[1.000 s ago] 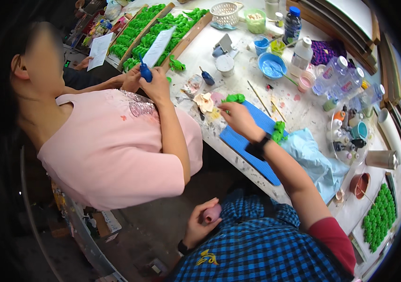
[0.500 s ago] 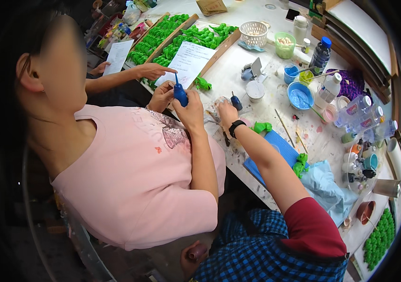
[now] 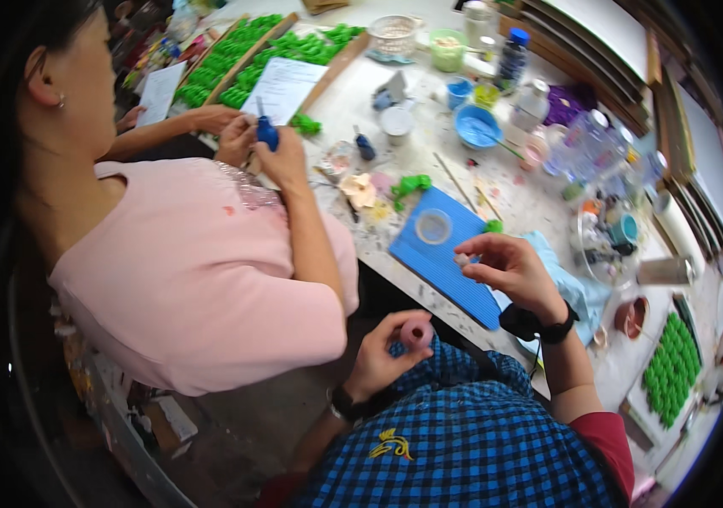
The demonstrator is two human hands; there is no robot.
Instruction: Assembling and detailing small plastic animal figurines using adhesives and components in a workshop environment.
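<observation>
My left hand (image 3: 376,362) is wrapped round a small mauve squeeze bottle (image 3: 417,331), held over my lap with its open mouth upward. Over the blue ribbed mat (image 3: 454,275), my right hand (image 3: 515,269) pinches a small whitish piece (image 3: 463,259) between thumb and fingertips; its kind is unclear. On the mat rests a clear round dish (image 3: 434,226). One green moulded piece (image 3: 413,184) lies at the mat's far edge, and another (image 3: 493,226) shows partly beyond my right fingers.
A co-worker in pink (image 3: 209,271) sits at my left, holding a blue squeeze bottle (image 3: 267,133). Another dark blue bottle (image 3: 365,147) stands on the table. A blue paint bowl (image 3: 478,126), plastic bottles (image 3: 586,135) and a light blue cloth (image 3: 577,284) lie farther right.
My right hand has come back from the table near the dark blue bottle and now pinches a whitish piece. My left hand has risen with the mauve bottle. The view has shifted.
</observation>
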